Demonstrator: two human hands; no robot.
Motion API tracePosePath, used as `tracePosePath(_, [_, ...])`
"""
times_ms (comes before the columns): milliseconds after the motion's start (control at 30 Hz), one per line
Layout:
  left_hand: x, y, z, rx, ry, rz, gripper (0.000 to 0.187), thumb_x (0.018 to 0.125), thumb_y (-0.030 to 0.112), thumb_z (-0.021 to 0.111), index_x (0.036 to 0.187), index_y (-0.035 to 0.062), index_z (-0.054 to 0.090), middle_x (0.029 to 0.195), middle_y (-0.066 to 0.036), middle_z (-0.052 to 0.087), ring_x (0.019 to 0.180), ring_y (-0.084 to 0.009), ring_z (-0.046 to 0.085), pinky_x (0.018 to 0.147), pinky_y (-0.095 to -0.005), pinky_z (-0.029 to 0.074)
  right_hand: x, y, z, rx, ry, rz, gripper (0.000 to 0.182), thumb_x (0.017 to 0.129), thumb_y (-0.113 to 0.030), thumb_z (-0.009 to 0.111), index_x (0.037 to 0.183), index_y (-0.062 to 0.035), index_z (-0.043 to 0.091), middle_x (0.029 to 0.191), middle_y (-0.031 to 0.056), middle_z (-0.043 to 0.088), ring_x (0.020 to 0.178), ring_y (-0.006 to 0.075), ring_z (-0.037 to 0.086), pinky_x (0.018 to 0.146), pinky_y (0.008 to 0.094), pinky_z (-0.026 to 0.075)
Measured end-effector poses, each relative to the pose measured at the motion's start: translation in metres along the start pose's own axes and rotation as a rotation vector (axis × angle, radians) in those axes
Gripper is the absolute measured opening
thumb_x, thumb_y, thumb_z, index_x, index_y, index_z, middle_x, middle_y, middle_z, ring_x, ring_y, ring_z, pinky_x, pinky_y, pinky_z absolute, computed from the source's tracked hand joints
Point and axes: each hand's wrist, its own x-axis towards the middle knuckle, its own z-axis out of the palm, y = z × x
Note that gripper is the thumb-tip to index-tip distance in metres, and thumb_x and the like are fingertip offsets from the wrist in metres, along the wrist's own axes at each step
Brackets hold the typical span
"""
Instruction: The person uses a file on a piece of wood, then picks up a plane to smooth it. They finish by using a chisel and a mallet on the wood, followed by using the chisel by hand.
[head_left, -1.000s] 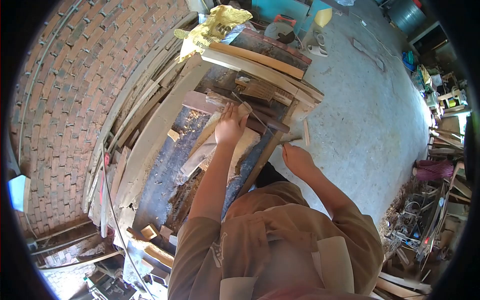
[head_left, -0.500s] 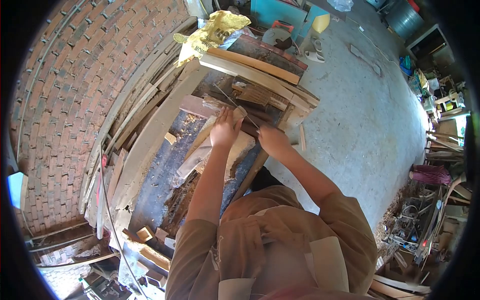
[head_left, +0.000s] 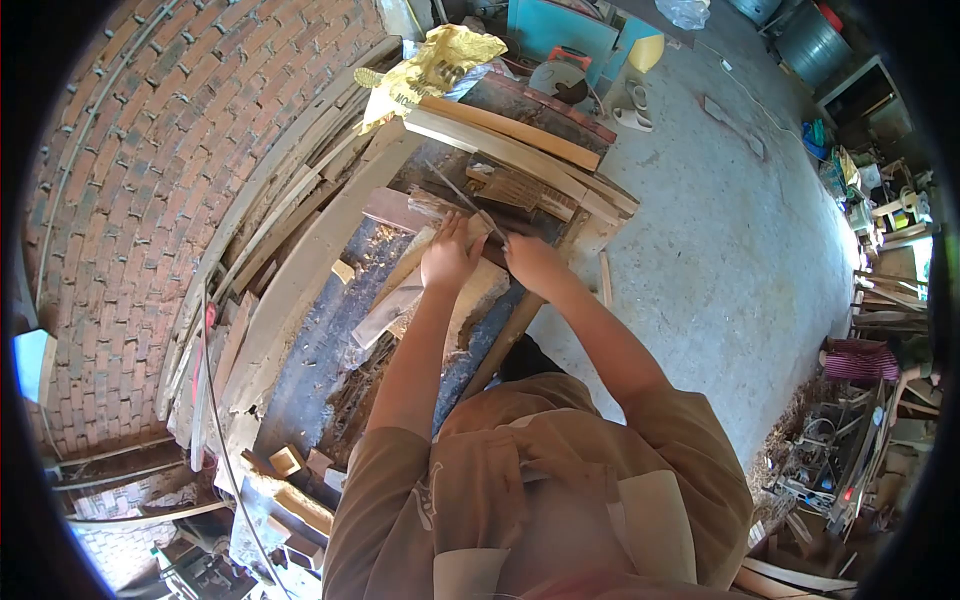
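My left hand presses down, fingers spread, on a pale wood piece lying over other boards on the workbench. In my right hand, closed around its near end, is a long thin metal-bladed tool; its exact kind is hard to make out. The blade slants away to the upper left, across the far end of the pale piece, just beyond my left fingertips. A reddish-brown block lies left of my left hand. Below that hand are a pale board and a rough-edged slab.
Long planks line the bench's left side by a brick wall. At the back lie a yellow sack and a circular-bladed power tool. Sawdust and a small offcut rest on the dark benchtop. Concrete floor extends right.
My right hand has moved forward and slightly left, closer to the wood, along the blade's line. My left hand stays on the pale piece.
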Motion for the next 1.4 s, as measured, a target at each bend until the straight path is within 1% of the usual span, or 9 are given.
tracePosePath(133, [0.0, 0.0, 0.0, 0.006, -0.009, -0.054, 0.042, 0.079, 0.033, 0.056, 0.105, 0.0004, 0.054, 0.115, -0.015, 0.053, 0.113, -0.0238, 0.046, 0.089, -0.0333, 0.042, 0.015, -0.004, 0.009, -0.035, -0.012, -0.003, 0.02, 0.084, -0.02, 0.044, 0.083, -0.0011, 0.051, 0.077, 0.0207, 0.058, 0.075, 0.0376, 0.057, 0.066, 0.0469, 0.044])
tracePosePath(233, [0.002, -0.001, 0.0, -0.009, -0.025, -0.06, 0.042, 0.079, 0.033, 0.056, 0.105, 0.0011, 0.054, 0.117, -0.015, 0.052, 0.114, -0.0234, 0.045, 0.089, -0.0332, 0.042, -0.025, 0.016, 0.009, -0.057, 0.074, -0.063, 0.02, 0.084, -0.02, 0.043, 0.084, -0.0016, 0.052, 0.073, 0.0191, 0.059, 0.072, 0.0369, 0.058, 0.063, 0.0464, 0.046])
tracePosePath(467, [-0.001, -0.003, 0.005, 0.008, 0.018, -0.029, 0.042, 0.078, 0.033, 0.057, 0.106, 0.002, 0.055, 0.117, -0.013, 0.052, 0.114, -0.0227, 0.045, 0.088, -0.0332, 0.043, -0.11, 0.023, -0.03, -0.104, -0.136, 0.213, 0.023, 0.087, -0.023, 0.04, 0.086, -0.0032, 0.05, 0.073, 0.0211, 0.058, 0.071, 0.039, 0.057, 0.064, 0.0495, 0.044])
tracePosePath(633, [0.002, -0.003, 0.0, -0.05, 0.014, -0.019, 0.042, 0.077, 0.033, 0.058, 0.105, 0.0015, 0.055, 0.115, -0.014, 0.053, 0.113, -0.0235, 0.046, 0.088, -0.0331, 0.043, -0.054, 0.007, -0.016, -0.119, -0.068, 0.037, 0.024, 0.087, -0.023, 0.038, 0.088, -0.0031, 0.052, 0.074, 0.0204, 0.059, 0.075, 0.0385, 0.058, 0.067, 0.0476, 0.045])
tracePosePath(800, [0.001, -0.002, -0.002, -0.055, -0.021, -0.041, 0.041, 0.077, 0.032, 0.058, 0.105, 0.0014, 0.055, 0.115, -0.014, 0.053, 0.113, -0.0232, 0.046, 0.088, -0.0328, 0.043, 0.01, -0.003, 0.0, -0.053, -0.042, 0.024, 0.023, 0.087, -0.022, 0.041, 0.084, -0.001, 0.048, 0.075, 0.021, 0.058, 0.075, 0.0384, 0.056, 0.064, 0.0478, 0.043])
tracePosePath(1000, [0.001, 0.002, -0.003, -0.045, -0.044, -0.074, 0.041, 0.078, 0.032, 0.057, 0.106, 0.0013, 0.054, 0.118, -0.013, 0.051, 0.115, -0.0222, 0.044, 0.089, -0.0322, 0.042, -0.032, 0.015, 0.013, -0.068, 0.082, -0.053, 0.019, 0.087, -0.02, 0.041, 0.085, -0.0017, 0.046, 0.072, 0.0203, 0.057, 0.073, 0.0373, 0.057, 0.062, 0.0476, 0.044])
tracePosePath(1133, [0.002, 0.002, -0.004, -0.046, -0.043, -0.073, 0.041, 0.078, 0.032, 0.057, 0.106, 0.0013, 0.054, 0.118, -0.013, 0.051, 0.115, -0.0223, 0.044, 0.089, -0.0322, 0.042, -0.091, 0.03, -0.004, -0.078, -0.09, 0.149, 0.021, 0.086, -0.022, 0.041, 0.086, -0.0017, 0.049, 0.07, 0.0201, 0.058, 0.069, 0.0379, 0.057, 0.061, 0.049, 0.044])
tracePosePath(1267, [0.0, 0.003, -0.004, -0.061, -0.037, -0.066, 0.041, 0.078, 0.031, 0.058, 0.106, 0.0013, 0.054, 0.117, -0.014, 0.052, 0.114, -0.0228, 0.045, 0.089, -0.0322, 0.042, -0.1, 0.02, -0.013, -0.088, -0.08, 0.187, 0.021, 0.086, -0.021, 0.04, 0.087, -0.0019, 0.049, 0.07, 0.0202, 0.058, 0.069, 0.0386, 0.057, 0.062, 0.0495, 0.044])
tracePosePath(1400, [-0.001, -0.001, 0.0, -0.036, 0.008, -0.018, 0.041, 0.078, 0.031, 0.058, 0.105, 0.0011, 0.055, 0.115, -0.014, 0.053, 0.113, -0.0229, 0.046, 0.089, -0.0326, 0.042, -0.046, 0.017, 0.007, -0.078, 0.091, -0.023, 0.023, 0.087, -0.021, 0.037, 0.087, -0.0015, 0.05, 0.073, 0.0207, 0.059, 0.071, 0.0377, 0.058, 0.064, 0.0487, 0.045])
